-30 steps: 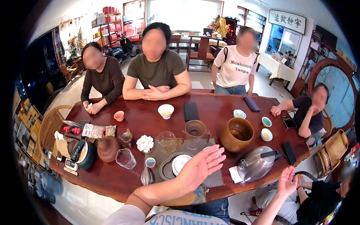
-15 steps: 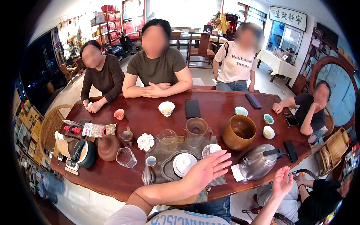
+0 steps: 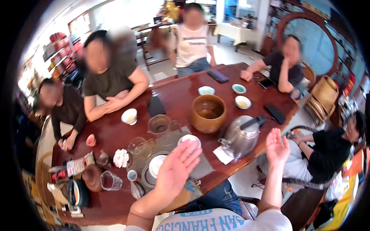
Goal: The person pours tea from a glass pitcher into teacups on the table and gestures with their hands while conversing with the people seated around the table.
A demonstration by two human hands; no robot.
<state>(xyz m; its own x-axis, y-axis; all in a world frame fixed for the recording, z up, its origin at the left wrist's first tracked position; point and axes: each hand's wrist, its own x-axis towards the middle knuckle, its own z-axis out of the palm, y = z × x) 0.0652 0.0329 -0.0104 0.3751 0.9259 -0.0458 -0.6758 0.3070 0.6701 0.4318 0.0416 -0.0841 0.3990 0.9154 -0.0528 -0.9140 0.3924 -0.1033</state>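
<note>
My left hand (image 3: 178, 166) is raised with fingers stretched, palm inward, holding nothing. It hangs over the near side of the tea mat (image 3: 203, 166) and partly hides a white lidded tea bowl (image 3: 156, 164) on a dark tray. A white cup (image 3: 189, 140) shows just behind its fingertips. My right hand (image 3: 276, 148) is also up and open, palm showing, beyond the table's near edge. Nearest to it stands a steel kettle (image 3: 241, 136) with a black handle. Glass pitchers (image 3: 139, 148) and a brown strainer (image 3: 159, 125) sit on and beside the mat's far side.
A large brown pot (image 3: 208, 114), several small bowls (image 3: 243, 102) and phones (image 3: 218, 76) are spread over the wooden table (image 3: 173, 94). A white flower (image 3: 121, 158), a clay pot (image 3: 92, 178) and a glass cup (image 3: 111, 181) stand at left. Several people sit around.
The view has swung to the right, so the table and people appear shifted left and tilted. My right hand has risen in view; both hands remain open.
</note>
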